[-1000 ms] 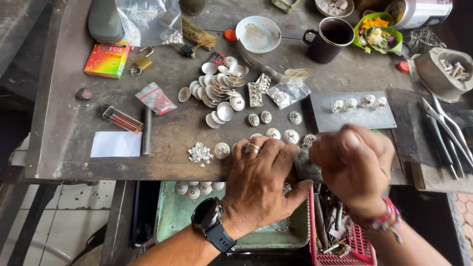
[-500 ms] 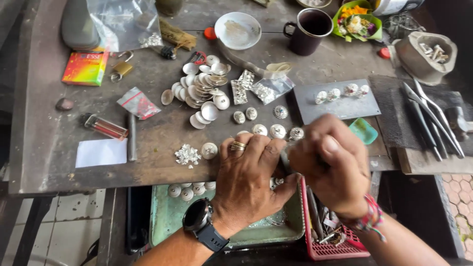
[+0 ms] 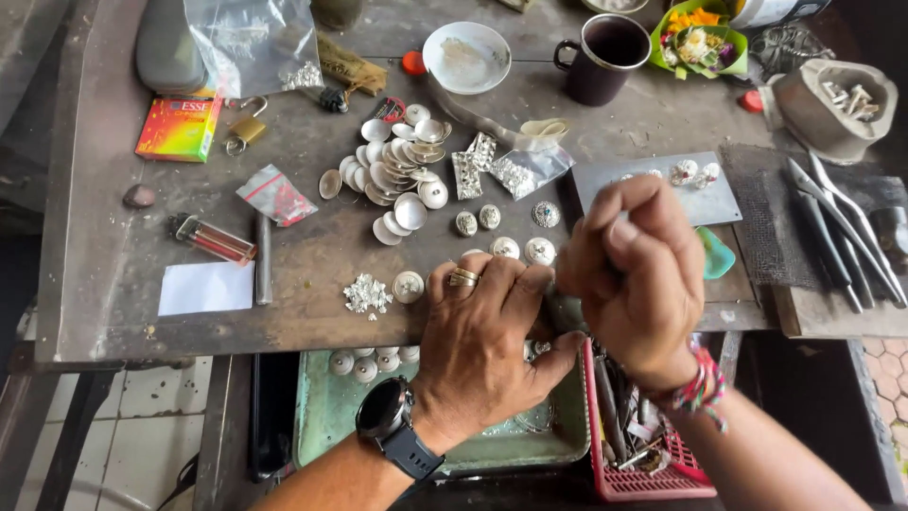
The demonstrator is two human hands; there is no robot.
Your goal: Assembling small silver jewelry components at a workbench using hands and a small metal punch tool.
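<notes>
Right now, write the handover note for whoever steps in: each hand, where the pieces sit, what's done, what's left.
Left hand: flat at the bench edge, fingers closed round something small; the thing itself is hidden.
Right hand: fisted beside it, grip shut on a thin tool, barely visible.
Shell discs: piled mid-bench.
Mounted buttons: loose row just above the hands; more on the grey plate.
Green tray below the bench holds a few discs.
Done: several buttons mounted.
Left: the disc pile looks unmounted.

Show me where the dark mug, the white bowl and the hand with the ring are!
dark mug (image 3: pixel 605 66), head view, on its outer side wall.
white bowl (image 3: pixel 467 57), head view, on its inside.
left hand (image 3: pixel 487 341), head view, on its back, below the ring.
</notes>
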